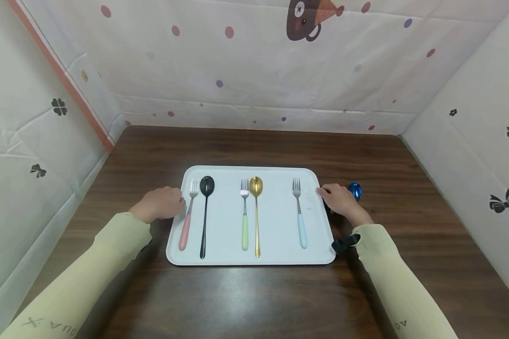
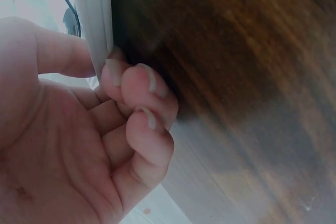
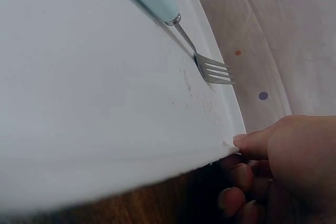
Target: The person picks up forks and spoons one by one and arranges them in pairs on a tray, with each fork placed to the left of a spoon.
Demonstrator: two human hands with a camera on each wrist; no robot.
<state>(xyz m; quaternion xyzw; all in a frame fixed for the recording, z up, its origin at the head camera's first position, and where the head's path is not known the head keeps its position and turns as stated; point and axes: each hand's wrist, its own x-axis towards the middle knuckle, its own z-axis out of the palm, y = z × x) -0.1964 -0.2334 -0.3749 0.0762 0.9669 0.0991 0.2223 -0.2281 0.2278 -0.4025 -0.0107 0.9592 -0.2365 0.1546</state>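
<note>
A white rectangular tray (image 1: 275, 216) is held by both hands, one at each short side. My left hand (image 1: 163, 203) grips the left rim; in the left wrist view the thumb lies over the tray edge (image 2: 95, 19) and the fingers curl beneath it. My right hand (image 1: 341, 202) pinches the right rim, thumb on top, fingers under. On the tray lie a pink-handled fork (image 1: 185, 228), a black spoon (image 1: 205, 207), a green-handled fork (image 1: 245, 221), a gold spoon (image 1: 256, 212) and a blue-handled fork (image 1: 300, 223), all with handles toward me.
A shiny blue rounded piece, like a spoon bowl (image 1: 355, 190), shows just beyond the right hand, partly hidden by it. Brown wood tabletop (image 1: 237, 301) surrounds the tray. Patterned white cloth (image 1: 254, 70) stands behind the table and along both sides.
</note>
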